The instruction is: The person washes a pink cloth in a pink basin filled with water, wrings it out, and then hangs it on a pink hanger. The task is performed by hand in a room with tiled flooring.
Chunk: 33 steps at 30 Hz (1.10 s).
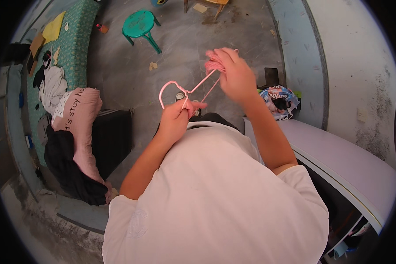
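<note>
A pink wire clothes hanger (202, 80) is held up in front of my body, its hook curving to the left. My left hand (175, 119) grips the hanger just below the hook, with one finger pointing out to the right. At the hanger's far end, my right hand (236, 74) is closed around a bundle of pink yarn (214, 62) that meets the wire there. The palm hides part of the bundle and the hanger's end. My right fingers look slightly blurred.
A green stool (139, 23) stands on the grey floor ahead. To the left are a bed (81, 36), a pink pillow (82, 115) and a black box (114, 142). A pale cabinet (336, 148) runs along my right, with a plastic bag (280, 99) beside it.
</note>
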{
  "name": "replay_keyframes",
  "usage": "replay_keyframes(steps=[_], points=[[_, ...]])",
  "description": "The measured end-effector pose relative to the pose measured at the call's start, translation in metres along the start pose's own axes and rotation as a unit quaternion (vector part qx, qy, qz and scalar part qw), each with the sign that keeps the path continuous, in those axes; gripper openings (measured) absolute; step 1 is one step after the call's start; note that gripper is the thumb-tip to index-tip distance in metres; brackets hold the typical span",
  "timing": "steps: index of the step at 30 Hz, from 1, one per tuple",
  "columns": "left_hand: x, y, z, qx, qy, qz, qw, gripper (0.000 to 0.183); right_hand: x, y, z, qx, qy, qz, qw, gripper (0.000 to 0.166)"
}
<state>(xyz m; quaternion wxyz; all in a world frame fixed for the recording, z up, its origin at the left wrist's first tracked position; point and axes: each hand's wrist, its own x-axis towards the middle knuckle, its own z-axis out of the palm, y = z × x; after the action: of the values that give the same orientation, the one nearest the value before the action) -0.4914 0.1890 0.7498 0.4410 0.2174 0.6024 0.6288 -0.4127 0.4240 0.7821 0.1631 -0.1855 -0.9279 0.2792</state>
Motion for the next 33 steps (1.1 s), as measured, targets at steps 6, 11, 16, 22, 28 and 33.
replay_keyframes(steps=[6, 11, 16, 22, 28, 33], points=[[0.03, 0.014, -0.032, 0.121, -0.038, 0.165, 0.978, 0.023, 0.022, -0.015, -0.007, 0.128, -0.01, 0.012, 0.992, 0.05], [0.043, 0.029, -0.044, 0.024, -0.084, 0.059, 0.994, 0.024, 0.038, -0.019, 0.008, 0.092, 0.045, 0.043, 0.994, 0.051], [0.049, 0.043, -0.061, 0.028, -0.108, 0.071, 0.991, 0.023, 0.045, -0.011, 0.003, 0.12, 0.065, 0.01, 0.991, 0.051], [0.07, 0.038, -0.072, -0.012, -0.103, 0.013, 0.995, 0.027, 0.054, -0.051, 0.02, 0.029, 0.034, -0.002, 0.999, 0.053], [0.071, 0.049, -0.069, -0.032, -0.073, 0.003, 0.997, 0.026, 0.061, -0.073, 0.026, 0.117, -0.006, -0.036, 0.992, 0.052], [0.068, 0.042, -0.078, 0.0, -0.099, 0.046, 0.994, 0.025, 0.078, -0.011, 0.023, 0.117, 0.068, 0.023, 0.991, 0.051]])
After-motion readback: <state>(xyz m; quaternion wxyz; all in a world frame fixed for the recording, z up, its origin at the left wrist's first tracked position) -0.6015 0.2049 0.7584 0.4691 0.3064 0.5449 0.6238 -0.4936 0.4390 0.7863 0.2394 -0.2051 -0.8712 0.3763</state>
